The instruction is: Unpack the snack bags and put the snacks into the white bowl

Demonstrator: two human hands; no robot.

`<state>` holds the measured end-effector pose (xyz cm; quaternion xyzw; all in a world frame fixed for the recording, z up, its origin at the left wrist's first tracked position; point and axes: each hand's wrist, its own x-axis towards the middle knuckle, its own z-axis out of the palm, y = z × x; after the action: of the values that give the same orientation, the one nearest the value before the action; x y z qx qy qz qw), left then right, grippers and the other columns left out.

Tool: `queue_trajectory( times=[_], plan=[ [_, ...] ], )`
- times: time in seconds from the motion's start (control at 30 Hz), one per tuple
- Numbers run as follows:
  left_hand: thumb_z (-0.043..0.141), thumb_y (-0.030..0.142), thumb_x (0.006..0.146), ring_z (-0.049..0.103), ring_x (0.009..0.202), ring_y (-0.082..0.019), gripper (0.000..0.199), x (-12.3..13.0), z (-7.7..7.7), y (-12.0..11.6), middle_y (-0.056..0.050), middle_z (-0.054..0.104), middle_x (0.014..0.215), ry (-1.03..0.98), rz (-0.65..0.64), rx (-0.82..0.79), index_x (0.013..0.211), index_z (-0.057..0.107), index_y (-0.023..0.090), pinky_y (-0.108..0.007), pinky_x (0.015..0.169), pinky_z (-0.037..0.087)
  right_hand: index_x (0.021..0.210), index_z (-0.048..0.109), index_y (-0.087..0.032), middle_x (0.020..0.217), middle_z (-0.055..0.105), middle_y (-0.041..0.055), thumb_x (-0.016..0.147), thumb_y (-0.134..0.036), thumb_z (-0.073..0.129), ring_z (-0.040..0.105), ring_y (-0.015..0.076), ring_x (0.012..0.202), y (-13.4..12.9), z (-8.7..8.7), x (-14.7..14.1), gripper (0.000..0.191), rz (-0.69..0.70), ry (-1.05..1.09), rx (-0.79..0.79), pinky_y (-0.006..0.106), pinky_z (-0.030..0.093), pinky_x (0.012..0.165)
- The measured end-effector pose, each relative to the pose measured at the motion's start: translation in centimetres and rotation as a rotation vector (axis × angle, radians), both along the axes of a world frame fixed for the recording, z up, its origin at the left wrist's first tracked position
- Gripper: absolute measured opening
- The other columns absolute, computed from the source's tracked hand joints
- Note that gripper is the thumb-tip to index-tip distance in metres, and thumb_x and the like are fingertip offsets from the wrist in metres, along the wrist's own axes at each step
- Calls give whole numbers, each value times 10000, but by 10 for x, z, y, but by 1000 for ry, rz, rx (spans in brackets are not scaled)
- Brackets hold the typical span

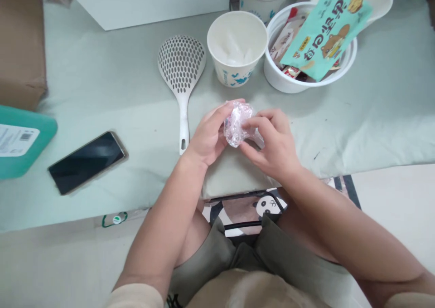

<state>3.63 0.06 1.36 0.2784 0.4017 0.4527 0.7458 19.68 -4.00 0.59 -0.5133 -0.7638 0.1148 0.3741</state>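
Observation:
Near the table's front edge I hold a shiny, crinkled clear plastic wrapper [237, 123] with pinkish tints; what it contains, if anything, I cannot make out. My left hand [211, 133] is closed round its left side, thumb on top. From the right, my right hand [274, 142] pinches at the wrapper with bent fingers, and a loose flap of plastic shows under them. Just beyond my hands stands a white paper cup [237, 49] with a blue leaf print and pale, translucent pieces inside. A white slotted skimmer [182, 67] lies to the left, its handle close to my left wrist.
A white tub [295, 85] of packets, topped by a turquoise snack bag [328, 36], stands at the back right. Stacked paper cups [263, 2] are behind. Leftward are a phone [87, 162], a green container [25, 140], a cardboard box [20, 45] and a white box [152, 2].

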Motion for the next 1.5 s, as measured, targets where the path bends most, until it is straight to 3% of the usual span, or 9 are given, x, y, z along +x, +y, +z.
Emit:
queue_trajectory(
  times=[0.1,0.27,0.43,0.7,0.83,1.0,1.17,1.33,1.5],
  plan=[
    [834,529,812,741,936,-214,464,0,-1,-2,-45,757,985,-38,-87,0,1105,731,185,-311,819,590,899,659,-234,880,668,41,888,-312,650,607,199,802,4,5,2,79,-21,174,-181,354,507,760],
    [1011,480,578,735,864,-208,718,-4,-1,-7,-36,743,995,-43,-168,38,1164,693,214,-309,745,593,818,570,-239,711,598,-7,951,-515,628,554,148,657,10,13,9,312,-62,550,-564,302,464,641],
    [1010,341,591,749,1055,-258,685,-10,0,-7,-44,762,1109,47,-113,66,1198,705,249,-314,862,594,874,512,-266,677,486,-30,944,-689,575,493,136,593,20,7,11,433,-129,690,-522,300,443,597],
    [970,244,610,743,803,-172,474,-26,0,-1,-15,786,947,87,-47,10,1034,761,214,-277,757,616,836,507,-261,689,435,-40,941,-514,652,448,111,558,29,2,17,310,-187,851,-450,289,403,563],
    [956,219,620,735,751,-153,418,-29,1,-1,-8,779,900,46,-43,-2,991,763,198,-265,721,609,903,521,-273,715,463,-27,975,-588,570,513,138,598,34,-8,23,327,-208,729,-437,307,435,578],
    [926,243,675,780,866,-215,395,-26,4,-2,-31,785,951,-21,-21,20,998,703,199,-303,722,625,1012,549,-272,845,561,29,1023,-563,474,589,180,735,26,-5,20,300,-297,497,-177,343,489,662],
    [888,266,740,754,775,-150,317,-21,3,-4,2,758,886,-98,-21,-19,938,651,193,-261,688,617,975,621,-246,815,628,23,897,-371,661,574,184,724,9,6,1,152,-26,229,-178,347,497,699],
    [899,331,744,751,775,-151,327,-16,2,-4,-14,772,891,-74,-73,-35,903,652,188,-231,649,594,877,640,-248,824,649,30,910,-300,614,583,183,730,7,4,-8,66,16,113,-147,336,494,716],
    [826,316,838,706,647,-118,246,-16,5,-4,1,758,821,-39,-119,-110,1026,743,183,-210,560,564,861,656,-251,870,688,39,945,-262,610,645,191,812,6,2,-6,97,113,117,-57,339,513,765]
  ],
)
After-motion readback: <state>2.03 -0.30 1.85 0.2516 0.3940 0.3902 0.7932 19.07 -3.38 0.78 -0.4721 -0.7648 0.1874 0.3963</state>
